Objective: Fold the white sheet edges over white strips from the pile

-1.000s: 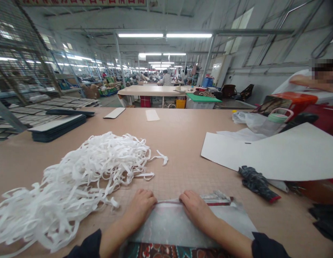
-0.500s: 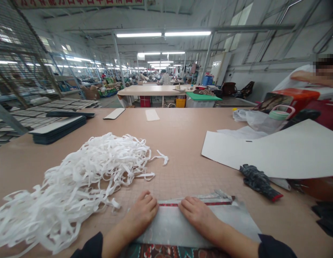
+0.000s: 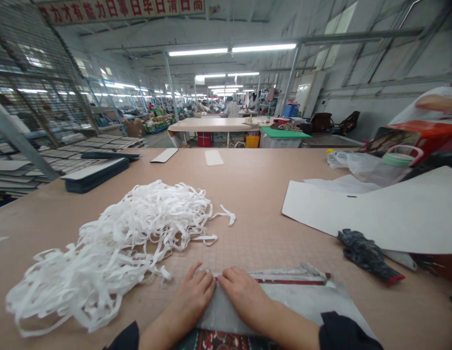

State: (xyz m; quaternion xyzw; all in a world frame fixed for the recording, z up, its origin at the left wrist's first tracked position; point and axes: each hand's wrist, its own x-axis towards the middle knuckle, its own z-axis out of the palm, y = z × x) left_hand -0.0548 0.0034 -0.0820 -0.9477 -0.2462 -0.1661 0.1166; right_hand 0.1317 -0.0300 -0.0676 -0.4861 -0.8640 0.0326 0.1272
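My left hand (image 3: 197, 293) and my right hand (image 3: 244, 292) are side by side at the far edge of a translucent whitish plastic sheet (image 3: 306, 304). Their curled fingers grip that edge, the tips partly hidden. Along the edge runs a narrow dark red strip (image 3: 291, 281), which shows to the right of my right hand. Crumpled clear film (image 3: 302, 270) lies just beyond it. Red-and-green patterned fabric (image 3: 220, 340) shows at the sheet's near side. Left of my hands spreads a tangled heap of white fabric tape (image 3: 138, 233).
A dark grey glove (image 3: 368, 253) with a red cuff lies to the right, beside a large white board (image 3: 379, 209). Stacked dark-edged panels (image 3: 96, 175) stand at the back left. A person's arm (image 3: 437, 101) appears at the far right, behind orange and plastic-wrapped items.
My right hand has slid left along the strip, close to my left hand, uncovering more of the strip on its right. The camera view has turned slightly left.
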